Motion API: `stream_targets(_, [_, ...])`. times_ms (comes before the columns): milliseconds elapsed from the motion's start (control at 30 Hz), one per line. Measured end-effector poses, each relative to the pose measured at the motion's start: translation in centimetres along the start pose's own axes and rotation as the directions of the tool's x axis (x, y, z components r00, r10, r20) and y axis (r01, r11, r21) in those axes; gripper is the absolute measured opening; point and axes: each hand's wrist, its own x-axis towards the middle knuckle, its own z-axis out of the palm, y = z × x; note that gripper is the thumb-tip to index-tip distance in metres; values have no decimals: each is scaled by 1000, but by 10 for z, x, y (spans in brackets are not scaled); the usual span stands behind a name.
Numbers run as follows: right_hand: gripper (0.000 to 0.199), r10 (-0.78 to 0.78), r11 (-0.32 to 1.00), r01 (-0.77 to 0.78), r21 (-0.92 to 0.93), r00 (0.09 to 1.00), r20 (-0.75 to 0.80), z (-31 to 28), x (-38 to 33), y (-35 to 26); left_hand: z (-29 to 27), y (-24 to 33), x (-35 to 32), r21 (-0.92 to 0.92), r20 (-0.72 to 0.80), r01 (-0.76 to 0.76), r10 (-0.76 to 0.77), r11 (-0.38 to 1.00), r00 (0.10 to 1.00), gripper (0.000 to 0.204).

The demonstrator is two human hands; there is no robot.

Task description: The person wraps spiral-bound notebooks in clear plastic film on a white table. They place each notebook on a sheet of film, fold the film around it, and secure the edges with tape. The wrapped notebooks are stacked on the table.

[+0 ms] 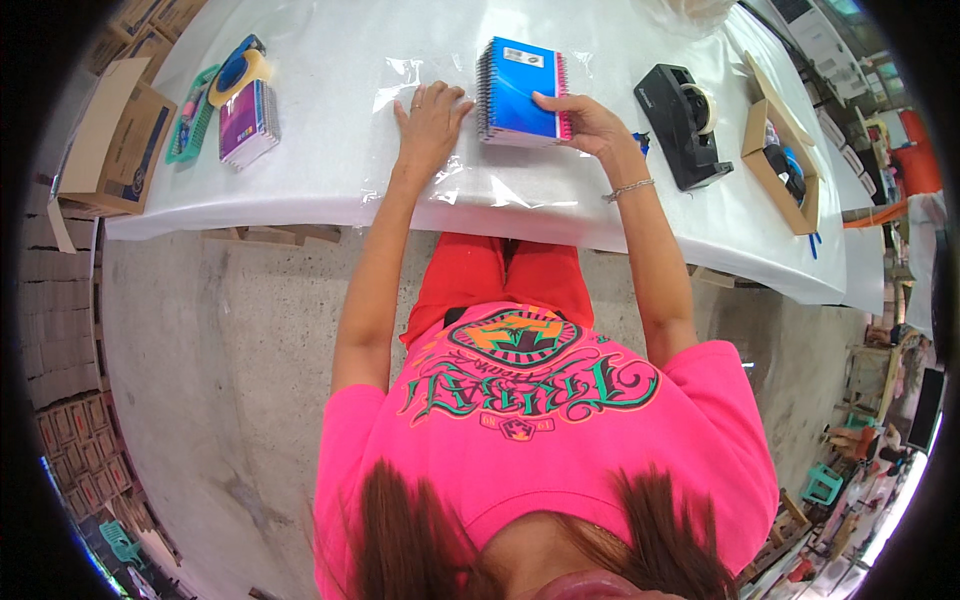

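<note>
A stack of spiral-bound notebooks [515,90] with a blue cover on top sits near the far middle of the white-covered table. My right hand [592,124] grips its right side, thumb on the blue cover and the other fingers hidden at the edge. To its left, my left hand [432,125] lies flat with fingers spread on a sheet of clear plastic film [400,90]. The film spreads around my left hand, and its glints also show close to the notebooks.
A black tape dispenser [683,125] and an open cardboard box [795,190] stand to the right. On the left are a small purple-covered notebook stack [248,122], tape rolls [238,75], a green basket [192,115] and a brown carton [118,140]. The table's near edge [300,218] curves before me.
</note>
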Motion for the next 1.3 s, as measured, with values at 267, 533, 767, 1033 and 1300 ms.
stream_targets(267, [47, 48, 994, -49, -102, 999, -8, 29, 24, 23, 13, -10, -3, 104, -111, -28, 39, 994, 993, 38])
stream_targets(533, [59, 67, 973, -83, -214, 994, -81, 38, 32, 27, 1, -13, -4, 262, -118, 17, 14, 965, 993, 37])
stream_targets(767, [58, 2, 963, -17, -269, 998, -59, 54, 28, 30, -36, -13, 4, -613, 39, 208, -234, 762, 971, 45])
stream_targets(1033, [57, -235, 621, -110, -776, 919, -318, 60, 25, 39, -39, 22, -10, -798, 298, 360, -203, 484, 933, 63])
stream_targets(1300, [71, -348, 882, 252, -399, 918, -192, 65, 12, 68, -12, 26, -9, -822, 168, 305, -308, 480, 936, 69])
